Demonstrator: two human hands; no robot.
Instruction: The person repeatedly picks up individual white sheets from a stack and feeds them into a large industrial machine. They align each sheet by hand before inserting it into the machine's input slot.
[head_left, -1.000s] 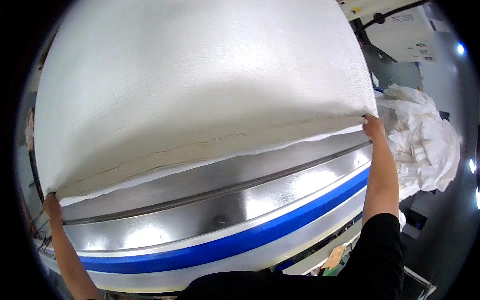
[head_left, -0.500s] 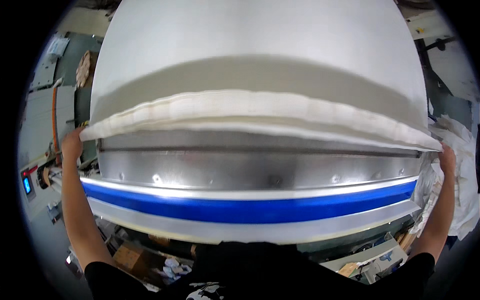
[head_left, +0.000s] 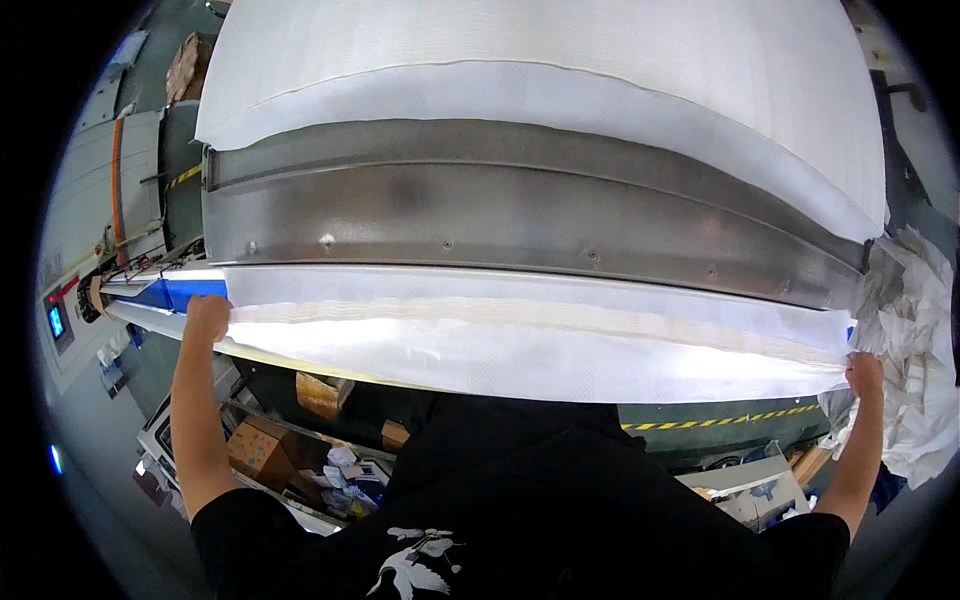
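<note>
My left hand [head_left: 207,316] is closed on the left end of a long white layered sheet [head_left: 540,355]. At its right end, my right hand [head_left: 864,374] grips the same sheet. It is stretched between both hands across the front ledge and covers most of a blue strip [head_left: 190,292], which shows at the left. Cream-coloured creases run along its length. Behind it lies a grey metal plate [head_left: 520,210] with several screw heads. Beyond the plate rises a broad white mass of sheet material [head_left: 540,40], whose near edge hangs over the plate's far side.
Crumpled white sheets [head_left: 910,350] pile up at the right end. At the left stands a pale machine housing [head_left: 110,200] with a small lit screen [head_left: 57,320]. Below the ledge are a cardboard box [head_left: 262,450] and a grey unit [head_left: 750,490]. Yellow-black tape [head_left: 720,420] marks the floor.
Both hands have come down toward me with the white sheet, from above the metal plate to the front ledge. The blue strip is now mostly covered, and more of the plate shows.
</note>
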